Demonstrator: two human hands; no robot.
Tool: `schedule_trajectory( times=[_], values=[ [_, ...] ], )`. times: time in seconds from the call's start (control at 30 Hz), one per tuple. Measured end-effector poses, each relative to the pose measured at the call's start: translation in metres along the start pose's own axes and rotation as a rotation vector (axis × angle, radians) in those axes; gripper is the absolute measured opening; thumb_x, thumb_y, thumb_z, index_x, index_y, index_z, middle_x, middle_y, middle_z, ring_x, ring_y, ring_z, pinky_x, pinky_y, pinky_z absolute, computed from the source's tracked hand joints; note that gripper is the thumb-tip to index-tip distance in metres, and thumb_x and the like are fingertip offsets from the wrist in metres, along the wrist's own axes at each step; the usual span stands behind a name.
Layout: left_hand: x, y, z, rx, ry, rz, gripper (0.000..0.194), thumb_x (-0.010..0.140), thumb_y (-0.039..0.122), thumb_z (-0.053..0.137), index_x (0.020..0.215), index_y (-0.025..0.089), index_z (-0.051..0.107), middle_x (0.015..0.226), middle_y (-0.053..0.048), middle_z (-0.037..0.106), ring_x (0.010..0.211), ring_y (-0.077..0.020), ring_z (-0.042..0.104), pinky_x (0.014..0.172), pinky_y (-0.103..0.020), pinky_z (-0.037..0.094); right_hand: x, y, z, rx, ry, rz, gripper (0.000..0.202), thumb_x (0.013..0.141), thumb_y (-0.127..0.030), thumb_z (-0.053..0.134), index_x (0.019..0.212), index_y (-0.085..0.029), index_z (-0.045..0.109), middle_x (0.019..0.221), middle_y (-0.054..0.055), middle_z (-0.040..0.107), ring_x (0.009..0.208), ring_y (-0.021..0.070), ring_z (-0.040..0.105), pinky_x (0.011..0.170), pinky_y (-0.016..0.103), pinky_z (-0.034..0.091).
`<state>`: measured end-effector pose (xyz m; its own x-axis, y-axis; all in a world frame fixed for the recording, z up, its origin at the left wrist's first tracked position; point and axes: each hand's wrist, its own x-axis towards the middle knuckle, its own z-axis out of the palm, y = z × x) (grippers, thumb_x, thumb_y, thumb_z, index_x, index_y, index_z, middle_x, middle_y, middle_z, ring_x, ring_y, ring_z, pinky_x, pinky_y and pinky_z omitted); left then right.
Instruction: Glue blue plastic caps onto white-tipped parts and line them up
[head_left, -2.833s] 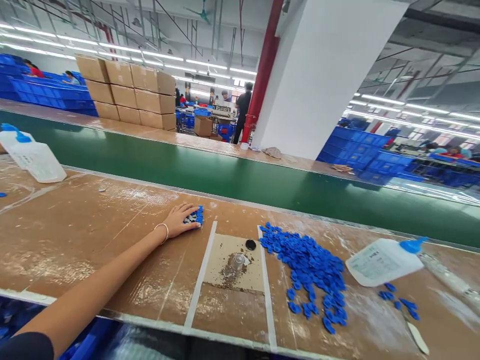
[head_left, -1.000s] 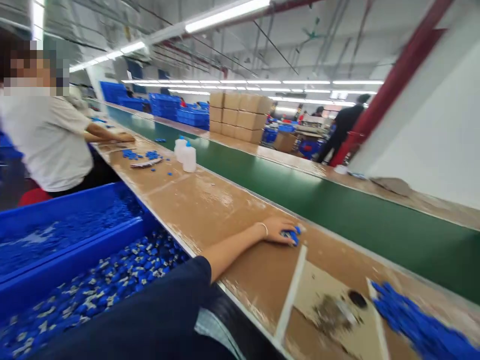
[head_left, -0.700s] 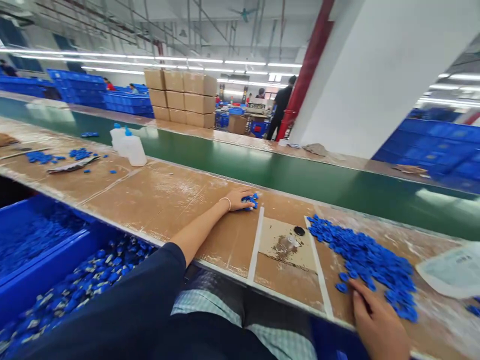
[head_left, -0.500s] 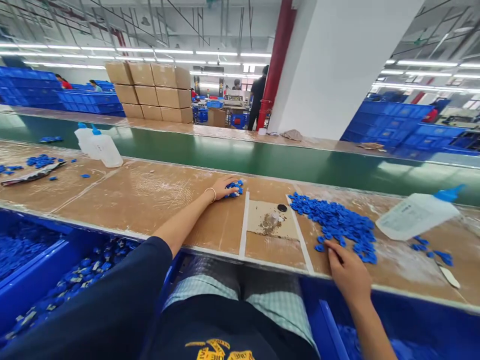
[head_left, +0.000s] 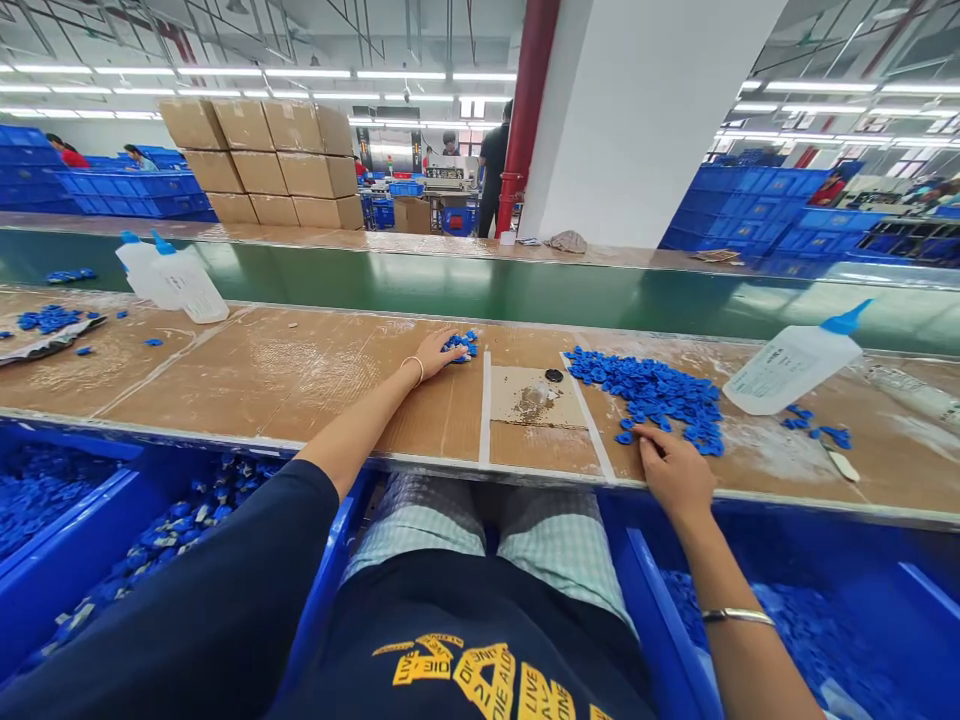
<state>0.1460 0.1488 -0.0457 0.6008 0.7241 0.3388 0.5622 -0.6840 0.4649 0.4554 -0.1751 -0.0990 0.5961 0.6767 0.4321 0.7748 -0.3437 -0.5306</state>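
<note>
My left hand (head_left: 433, 355), with a thin bracelet at the wrist, is curled around a small heap of blue pieces (head_left: 468, 342) on the brown work surface. Its fingertips are partly hidden among them. My right hand (head_left: 677, 474) reaches in from the right, fingers bent, thumb and forefinger at a small blue piece (head_left: 624, 437) by the near-left edge of a larger pile of blue pieces (head_left: 660, 390). Between the hands lies a cardboard square (head_left: 517, 385) with a stained patch and a black round cap (head_left: 553, 376). White tape strips (head_left: 486, 410) flank it.
A white bottle with a blue nozzle (head_left: 787, 370) leans at right; two similar bottles (head_left: 187, 285) stand at left. Behind the bench runs a green conveyor belt (head_left: 442, 285). Blue bins (head_left: 97, 540) filled with pieces sit below the front edge. Cartons (head_left: 259, 165) are stacked beyond.
The camera view has shifted, so the bench appears higher and more of my right forearm, with a silver bangle, shows. Both hands stay at their blue pieces.
</note>
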Motion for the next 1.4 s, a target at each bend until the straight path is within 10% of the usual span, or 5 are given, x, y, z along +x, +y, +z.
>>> schedule_trajectory(
  times=[1.4],
  values=[
    [0.001, -0.007, -0.010, 0.029, -0.031, -0.001, 0.050, 0.093, 0.042, 0.057, 0.136, 0.018, 0.048, 0.147, -0.013, 0.041, 0.137, -0.0325, 0.036, 0.113, -0.059, 0.027, 0.002, -0.007, 0.004, 0.146, -0.103, -0.150, 0.049, 0.091, -0.054, 0.040, 0.114, -0.021, 0.069, 0.118, 0.007, 0.067, 0.106, 0.0269, 0.058, 0.093, 0.044, 0.046]
  ],
)
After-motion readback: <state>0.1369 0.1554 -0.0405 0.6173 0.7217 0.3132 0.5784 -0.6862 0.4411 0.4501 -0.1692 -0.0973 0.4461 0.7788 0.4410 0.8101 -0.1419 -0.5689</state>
